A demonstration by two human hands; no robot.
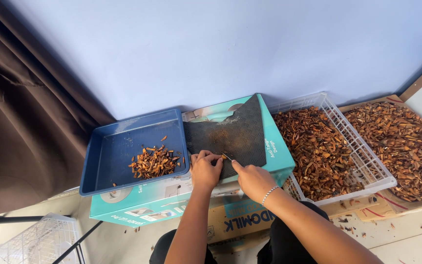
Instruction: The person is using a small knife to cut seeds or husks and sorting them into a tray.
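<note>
left hand [205,170] pinches a brown piece flat on the black mat [230,133]; right hand [253,178], clamped on a small blade [227,156], should cut clear of those fingertips.

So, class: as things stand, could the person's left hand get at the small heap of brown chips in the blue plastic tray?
Probably yes. The left hand rests on the black rubber mat, right beside the blue plastic tray. The tray is open-topped, and nothing lies between the hand and the heap of brown chips except the low rim.

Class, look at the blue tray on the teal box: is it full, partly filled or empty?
Partly filled. The blue tray holds only a small heap of brown pieces near its right side; most of its floor shows bare.
</note>
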